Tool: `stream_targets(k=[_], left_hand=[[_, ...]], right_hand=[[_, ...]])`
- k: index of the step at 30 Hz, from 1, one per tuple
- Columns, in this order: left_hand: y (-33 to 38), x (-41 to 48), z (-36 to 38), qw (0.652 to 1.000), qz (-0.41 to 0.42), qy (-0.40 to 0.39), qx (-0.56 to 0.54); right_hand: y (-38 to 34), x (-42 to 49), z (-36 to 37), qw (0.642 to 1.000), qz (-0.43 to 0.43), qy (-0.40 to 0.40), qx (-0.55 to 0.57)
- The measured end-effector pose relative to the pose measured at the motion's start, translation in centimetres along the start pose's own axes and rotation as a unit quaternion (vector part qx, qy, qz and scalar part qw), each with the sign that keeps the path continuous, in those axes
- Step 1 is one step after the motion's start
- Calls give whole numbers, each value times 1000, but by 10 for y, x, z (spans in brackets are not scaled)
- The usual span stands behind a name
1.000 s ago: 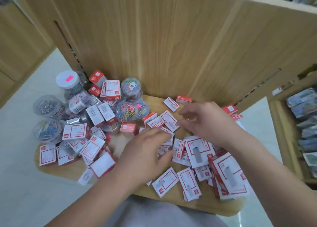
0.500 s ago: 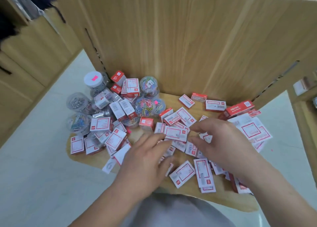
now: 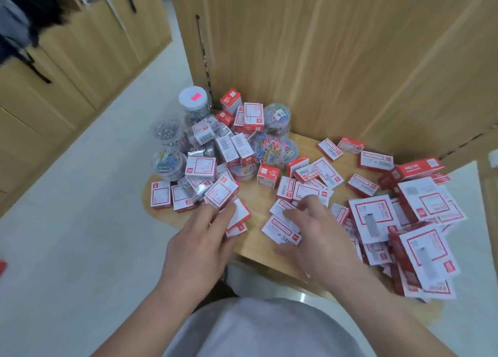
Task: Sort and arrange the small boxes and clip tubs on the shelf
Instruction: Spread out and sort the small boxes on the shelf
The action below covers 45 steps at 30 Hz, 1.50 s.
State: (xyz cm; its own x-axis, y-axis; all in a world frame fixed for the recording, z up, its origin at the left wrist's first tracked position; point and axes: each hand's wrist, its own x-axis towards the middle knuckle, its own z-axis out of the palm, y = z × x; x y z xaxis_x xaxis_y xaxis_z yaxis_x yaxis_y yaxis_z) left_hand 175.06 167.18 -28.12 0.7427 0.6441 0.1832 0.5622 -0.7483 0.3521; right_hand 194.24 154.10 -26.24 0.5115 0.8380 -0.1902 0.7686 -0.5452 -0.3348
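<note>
Small red-and-white boxes (image 3: 200, 168) lie scattered over a rounded wooden shelf (image 3: 258, 203). Clear clip tubs crowd its far left: a white-lidded tub (image 3: 192, 99), a tub of silver clips (image 3: 167, 131) and a tub of coloured clips (image 3: 269, 149). My left hand (image 3: 199, 246) reaches forward, its straight fingers resting on boxes (image 3: 238, 218) at the near edge of the left pile. My right hand (image 3: 320, 238) is over the middle of the shelf, with a flat small box (image 3: 280, 230) between its thumb and curled fingers. Bigger flat boxes (image 3: 373, 218) pile up on the right.
A tall wooden back panel (image 3: 323, 60) rises directly behind the shelf. Pale floor (image 3: 80, 222) spreads to the left, with wooden cabinets (image 3: 67, 68) beyond it. The shelf's near edge is just in front of my grey-clad body (image 3: 258, 329).
The view has swung left and come closer. My left hand has slid left onto the boxes beside the left pile. My right hand has drawn nearer over the middle boxes.
</note>
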Motion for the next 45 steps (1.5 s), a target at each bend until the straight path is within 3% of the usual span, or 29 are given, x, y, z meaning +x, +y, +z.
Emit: stream_targets(k=[3,7,11,18,22,27,36,45], left_hand=[[2,-1,-2,1000,4,6,1],[27,1,-9,995,55,36,-75],[65,24,12,986,143,-68,-55],[73,103,13,980,136,-66,131],[61,110,11,973,133,-59,179],[53,109,5,971,174,3,163],[54,108,-13,966,116,-102,209],[48,113,-9,985,101,-42,136]], right_hand=[[3,-3,0,1000,-12,19,15],[17,-10,-16,985,-28,97,141],[29,-17,-42,985,-16,120,126],[39,14,-53,992,-7,118,41],[50,25,-55,990,5,121,71],[52,33,-56,990,9,123,71],[34,84,-58,996,56,70,28],[35,89,-56,990,69,80,94]])
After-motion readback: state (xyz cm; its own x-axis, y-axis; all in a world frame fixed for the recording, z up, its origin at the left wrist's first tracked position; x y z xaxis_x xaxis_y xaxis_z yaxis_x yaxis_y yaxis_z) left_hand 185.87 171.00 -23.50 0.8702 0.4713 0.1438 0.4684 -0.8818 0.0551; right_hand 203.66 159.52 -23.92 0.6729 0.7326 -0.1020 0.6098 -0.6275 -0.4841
